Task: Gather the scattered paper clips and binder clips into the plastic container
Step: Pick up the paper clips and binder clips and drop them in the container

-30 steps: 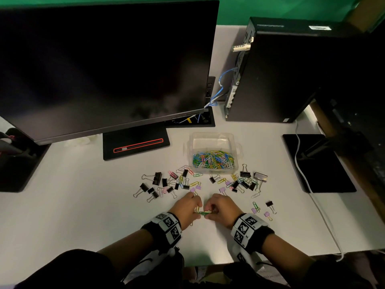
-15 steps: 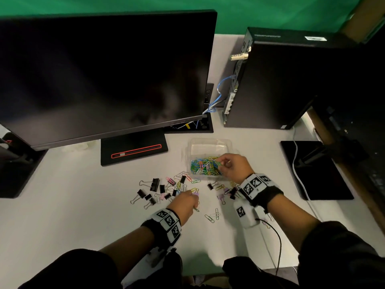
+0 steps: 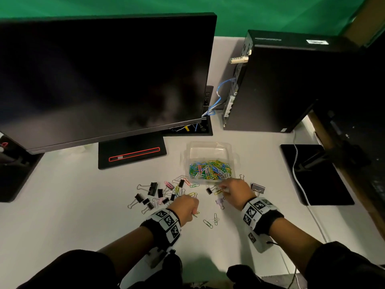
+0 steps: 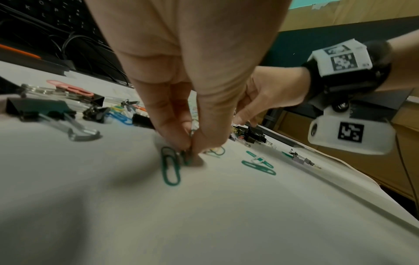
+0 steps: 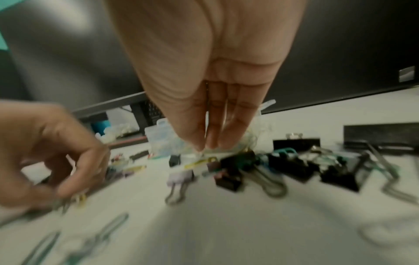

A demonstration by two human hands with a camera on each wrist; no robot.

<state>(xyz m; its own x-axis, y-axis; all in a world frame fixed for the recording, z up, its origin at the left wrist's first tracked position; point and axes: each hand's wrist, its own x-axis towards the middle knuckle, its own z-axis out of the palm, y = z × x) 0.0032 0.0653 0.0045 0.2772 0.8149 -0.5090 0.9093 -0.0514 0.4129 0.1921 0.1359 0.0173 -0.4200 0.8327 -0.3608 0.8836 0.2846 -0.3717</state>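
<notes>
The clear plastic container [image 3: 208, 144] holds a heap of coloured paper clips [image 3: 210, 171]. Black binder clips [image 3: 153, 188] and loose paper clips [image 3: 210, 222] lie scattered in front of it. My left hand [image 3: 194, 211] is down on the table, and thumb and forefinger [image 4: 190, 148] pinch a green paper clip [image 4: 187, 156]; another green clip [image 4: 171, 165] lies beside it. My right hand [image 3: 224, 189] hovers just in front of the container, fingers [image 5: 208, 141] straight and pointing down over a yellow paper clip [image 5: 199, 162], holding nothing. A lilac binder clip [image 3: 219, 202] lies between the hands.
A dark monitor [image 3: 100, 80] on its stand base [image 3: 133, 154] fills the back left. A black PC tower [image 3: 281, 84] stands at the back right. A black pad [image 3: 316, 174] with a white cable [image 3: 300, 184] lies to the right. A silver binder clip [image 3: 258, 187] sits beside my right wrist.
My right hand has come back from over the container down to the clips in front of it. My left hand stays low at the same spot, pinching a clip.
</notes>
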